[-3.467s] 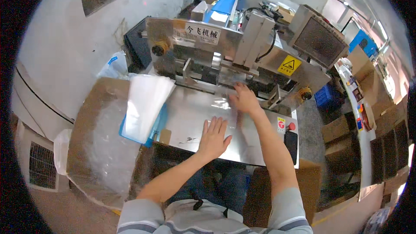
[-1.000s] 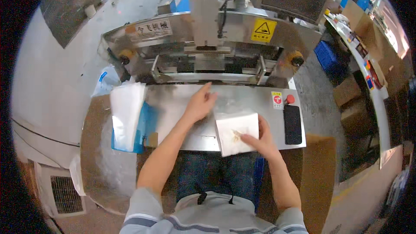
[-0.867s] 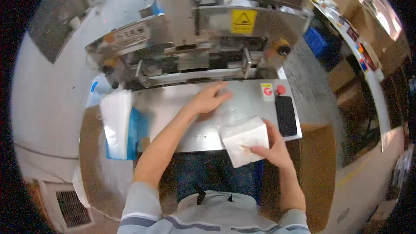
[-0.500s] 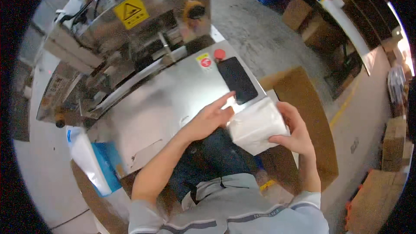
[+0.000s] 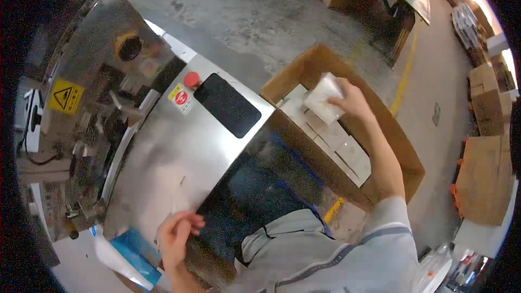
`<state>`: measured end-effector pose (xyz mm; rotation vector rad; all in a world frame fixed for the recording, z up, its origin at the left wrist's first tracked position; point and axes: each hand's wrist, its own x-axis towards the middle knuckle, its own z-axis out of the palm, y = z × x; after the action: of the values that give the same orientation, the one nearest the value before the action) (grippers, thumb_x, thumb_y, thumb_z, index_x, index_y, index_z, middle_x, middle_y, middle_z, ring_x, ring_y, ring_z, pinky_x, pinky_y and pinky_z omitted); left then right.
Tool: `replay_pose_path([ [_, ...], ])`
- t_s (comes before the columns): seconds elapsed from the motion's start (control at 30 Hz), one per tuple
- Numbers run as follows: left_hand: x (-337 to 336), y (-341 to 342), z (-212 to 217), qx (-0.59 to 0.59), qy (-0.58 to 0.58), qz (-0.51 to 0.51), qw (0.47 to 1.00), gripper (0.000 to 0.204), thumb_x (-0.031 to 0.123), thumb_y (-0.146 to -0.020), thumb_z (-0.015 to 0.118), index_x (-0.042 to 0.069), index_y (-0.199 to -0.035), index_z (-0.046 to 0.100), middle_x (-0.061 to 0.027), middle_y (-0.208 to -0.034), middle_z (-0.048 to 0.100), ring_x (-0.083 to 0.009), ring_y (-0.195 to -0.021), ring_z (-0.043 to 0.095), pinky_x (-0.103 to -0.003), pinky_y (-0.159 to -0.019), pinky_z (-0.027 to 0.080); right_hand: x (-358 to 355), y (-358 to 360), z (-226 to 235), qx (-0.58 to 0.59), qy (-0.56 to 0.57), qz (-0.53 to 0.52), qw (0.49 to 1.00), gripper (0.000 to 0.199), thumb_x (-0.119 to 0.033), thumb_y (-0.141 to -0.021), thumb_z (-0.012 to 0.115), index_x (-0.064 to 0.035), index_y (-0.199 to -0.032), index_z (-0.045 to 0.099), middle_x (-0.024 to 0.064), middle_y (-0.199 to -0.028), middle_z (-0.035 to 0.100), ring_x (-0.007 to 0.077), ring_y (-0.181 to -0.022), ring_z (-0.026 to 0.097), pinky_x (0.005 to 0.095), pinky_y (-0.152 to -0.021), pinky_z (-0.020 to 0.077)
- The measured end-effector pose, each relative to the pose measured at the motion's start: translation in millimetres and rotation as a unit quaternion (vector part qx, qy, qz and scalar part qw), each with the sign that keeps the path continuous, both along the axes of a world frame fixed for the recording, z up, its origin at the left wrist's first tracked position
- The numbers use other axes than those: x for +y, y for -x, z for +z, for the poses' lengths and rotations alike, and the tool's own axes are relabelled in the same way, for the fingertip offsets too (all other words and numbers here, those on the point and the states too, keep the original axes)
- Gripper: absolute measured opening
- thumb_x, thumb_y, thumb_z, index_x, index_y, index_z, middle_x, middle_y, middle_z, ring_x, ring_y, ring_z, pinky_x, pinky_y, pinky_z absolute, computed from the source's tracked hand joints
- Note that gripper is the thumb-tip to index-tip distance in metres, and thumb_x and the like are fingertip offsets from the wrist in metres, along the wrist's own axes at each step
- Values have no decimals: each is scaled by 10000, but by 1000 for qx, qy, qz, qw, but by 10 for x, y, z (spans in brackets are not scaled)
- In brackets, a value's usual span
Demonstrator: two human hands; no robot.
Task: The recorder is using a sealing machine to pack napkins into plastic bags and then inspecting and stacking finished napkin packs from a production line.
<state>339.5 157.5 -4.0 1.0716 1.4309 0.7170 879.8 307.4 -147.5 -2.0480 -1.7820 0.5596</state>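
Observation:
My right hand [image 5: 350, 100] grips a small white box [image 5: 324, 99], which has a shiny film-like surface. It holds the box over a large open cardboard carton [image 5: 399, 146] on the right. Inside the carton lie several similar white boxes [image 5: 350, 152], side by side. My left hand [image 5: 179, 233] hovers by the near edge of a metal machine table [image 5: 157, 163]. Its fingers are half curled with the tips a little apart, and nothing shows in them. Close to that hand, a white and blue plastic packet [image 5: 133, 255] lies at the table's lower left corner.
On the table lies a black phone-like slab [image 5: 228, 105], beside a red push button [image 5: 191, 80]. Machine parts stand at the left behind a panel with a yellow warning sign [image 5: 66, 96]. Stacked cardboard boxes [image 5: 480, 179] line the right side.
The white box has moved from the table's right corner to above the carton in my right hand. My left hand has left the box and drawn back lower left. The view has swung right.

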Motion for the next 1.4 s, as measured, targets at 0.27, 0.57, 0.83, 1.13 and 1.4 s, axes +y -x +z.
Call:
replay_pose_path([
  [0.27,-638,611,93,129,101,-60,985,312,219,-928,601,-14,-1134,626,-143,-965,699,-220,-787,674,-302,-718,534,548,-83,-2383,-53,54,-108,991,368,-209,-830,626,76,-1061,597,305,-1005,641,430,-1008,614,483,-883,475],
  [0.57,-2711,1518,682,79,164,345,921,471,438,-962,535,71,-1257,538,-109,-1186,626,-246,-1048,573,-416,-868,448,33,407,-2354,317,131,-335,877,500,-359,-865,655,28,-1161,542,189,-1069,631,329,-939,625,428,-858,503],
  [0.83,-1786,2019,242,90,-48,273,957,548,435,-956,530,31,-1322,475,-126,-1314,524,-268,-1153,525,-431,-964,405,166,208,-2796,549,250,-285,745,448,-351,-943,587,21,-1189,544,149,-1121,622,262,-974,637,382,-842,536],
  [1.13,-1681,3052,-17,244,-271,380,850,562,412,-930,571,-18,-1285,507,-124,-1282,521,-250,-1133,529,-397,-987,408,-299,395,-1121,395,189,-84,895,349,-284,-927,628,1,-1127,607,74,-975,667,152,-808,645,278,-662,518],
  [1.4,-1804,3529,-99,417,-121,480,762,373,322,-900,655,-41,-824,614,-95,-641,561,-139,-629,482,-345,-578,415,-459,822,-13,389,83,58,916,373,-246,-951,616,27,-1202,573,61,-999,666,128,-874,642,250,-739,523],
])
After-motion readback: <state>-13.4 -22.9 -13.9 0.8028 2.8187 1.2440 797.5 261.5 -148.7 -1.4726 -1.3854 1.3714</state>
